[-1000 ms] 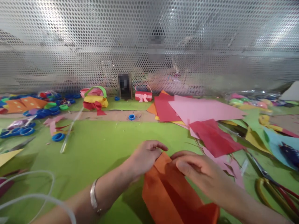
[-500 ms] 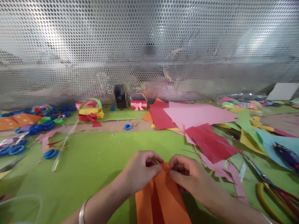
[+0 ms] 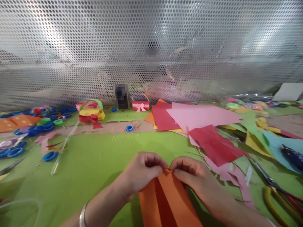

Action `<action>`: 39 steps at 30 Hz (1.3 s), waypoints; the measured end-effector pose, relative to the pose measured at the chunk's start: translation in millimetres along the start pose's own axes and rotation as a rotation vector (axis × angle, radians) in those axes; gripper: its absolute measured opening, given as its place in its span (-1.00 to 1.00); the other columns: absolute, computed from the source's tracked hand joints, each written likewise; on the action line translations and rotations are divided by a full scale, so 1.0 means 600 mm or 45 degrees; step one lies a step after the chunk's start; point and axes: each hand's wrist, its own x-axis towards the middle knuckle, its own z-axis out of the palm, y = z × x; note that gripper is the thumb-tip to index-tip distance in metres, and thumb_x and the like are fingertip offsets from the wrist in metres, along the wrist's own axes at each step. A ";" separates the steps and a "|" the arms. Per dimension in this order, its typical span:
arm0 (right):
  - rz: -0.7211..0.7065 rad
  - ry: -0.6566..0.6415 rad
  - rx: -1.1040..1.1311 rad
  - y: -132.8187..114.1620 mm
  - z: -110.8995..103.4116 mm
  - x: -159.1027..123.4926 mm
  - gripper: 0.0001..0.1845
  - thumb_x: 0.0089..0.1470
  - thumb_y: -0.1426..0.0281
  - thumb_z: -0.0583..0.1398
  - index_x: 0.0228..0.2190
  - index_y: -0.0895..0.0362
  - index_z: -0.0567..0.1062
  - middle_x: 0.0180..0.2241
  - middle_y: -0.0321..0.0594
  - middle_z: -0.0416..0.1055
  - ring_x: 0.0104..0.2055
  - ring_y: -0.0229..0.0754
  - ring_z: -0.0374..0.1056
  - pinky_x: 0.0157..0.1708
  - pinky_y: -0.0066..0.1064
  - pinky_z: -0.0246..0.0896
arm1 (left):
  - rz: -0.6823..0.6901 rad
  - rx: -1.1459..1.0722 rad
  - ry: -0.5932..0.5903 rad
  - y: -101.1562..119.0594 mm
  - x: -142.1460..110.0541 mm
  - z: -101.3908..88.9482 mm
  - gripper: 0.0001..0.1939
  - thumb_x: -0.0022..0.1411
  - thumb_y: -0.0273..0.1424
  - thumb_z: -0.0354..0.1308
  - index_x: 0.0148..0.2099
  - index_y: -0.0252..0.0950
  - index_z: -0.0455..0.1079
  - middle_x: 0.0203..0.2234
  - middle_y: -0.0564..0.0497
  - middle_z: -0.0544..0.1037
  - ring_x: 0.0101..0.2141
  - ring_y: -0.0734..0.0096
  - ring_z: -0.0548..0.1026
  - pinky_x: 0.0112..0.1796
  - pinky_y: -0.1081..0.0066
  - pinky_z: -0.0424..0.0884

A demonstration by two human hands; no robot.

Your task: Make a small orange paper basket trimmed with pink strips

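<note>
A folded orange paper sheet (image 3: 165, 201) lies low in the middle, its far end raised between both hands. My left hand (image 3: 142, 171) pinches that end from the left, thumb pressed against curled fingers. My right hand (image 3: 189, 171) pinches the same end from the right, its fingertips meeting the left hand's. A silver bangle (image 3: 82, 216) sits on my left wrist. The sheet shows lengthwise folds with a darker strip down the centre.
A green mat (image 3: 90, 160) covers the table. Pink (image 3: 203, 115) and red paper sheets (image 3: 215, 145) pile at the right, with scissors (image 3: 276, 192) near the right edge. Blue rings (image 3: 49, 156), a clear stick (image 3: 63, 148) and paper baskets (image 3: 91, 112) lie left; a perforated metal screen (image 3: 151, 37) stands behind.
Both hands closed from resting on the orange paper to pinching its far end together. The view dropped slightly, and the paper's end came up between the fingertips.
</note>
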 end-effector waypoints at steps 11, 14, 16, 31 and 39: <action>0.059 0.167 -0.092 0.003 -0.002 -0.003 -0.72 -0.02 0.13 0.14 -0.44 0.08 0.46 -0.36 -0.25 0.43 -0.28 -0.18 0.29 -0.36 -0.44 0.16 | 0.087 0.084 0.077 -0.004 0.005 0.007 -0.87 -0.12 -0.61 0.15 -0.50 -0.32 0.46 -0.60 0.12 0.52 -0.51 0.53 0.42 -0.41 0.51 0.32; 0.061 0.092 -0.187 0.004 -0.003 0.002 -0.71 0.01 0.15 0.13 -0.53 0.10 0.41 -0.50 -0.31 0.30 -0.42 -0.25 0.19 -0.48 -0.45 0.05 | 0.106 0.115 0.073 -0.003 0.005 0.009 -0.85 -0.12 -0.63 0.12 -0.52 -0.31 0.46 -0.62 0.12 0.51 -0.52 0.52 0.42 -0.40 0.50 0.33; 0.065 0.022 -0.207 0.007 -0.003 0.005 -0.76 0.01 0.21 0.14 -0.53 0.12 0.40 -0.57 -0.38 0.20 -0.49 -0.30 0.11 -0.53 -0.46 -0.04 | 0.114 0.123 0.067 -0.004 0.005 0.010 -0.84 -0.11 -0.64 0.12 -0.51 -0.31 0.46 -0.60 0.12 0.52 -0.50 0.51 0.43 -0.39 0.50 0.33; -0.035 -0.014 -0.240 0.009 -0.003 0.004 -0.83 -0.07 0.33 0.17 -0.58 0.13 0.33 -0.61 -0.43 0.13 -0.54 -0.35 0.03 -0.56 -0.45 -0.14 | 0.045 0.188 0.081 -0.003 0.002 0.012 -0.81 0.09 -0.60 0.07 -0.35 -0.33 0.50 -0.51 0.10 0.52 -0.45 0.50 0.39 -0.38 0.50 0.27; -0.066 0.006 -0.348 0.013 -0.006 0.002 -0.76 -0.06 0.32 0.14 -0.64 0.09 0.21 -0.65 -0.46 -0.01 -0.57 -0.35 -0.09 -0.60 -0.44 -0.22 | 0.129 0.247 -0.074 -0.006 0.006 0.011 -0.87 0.09 -0.40 0.14 -0.41 -0.34 0.46 -0.54 0.08 0.47 -0.45 0.46 0.36 -0.40 0.47 0.25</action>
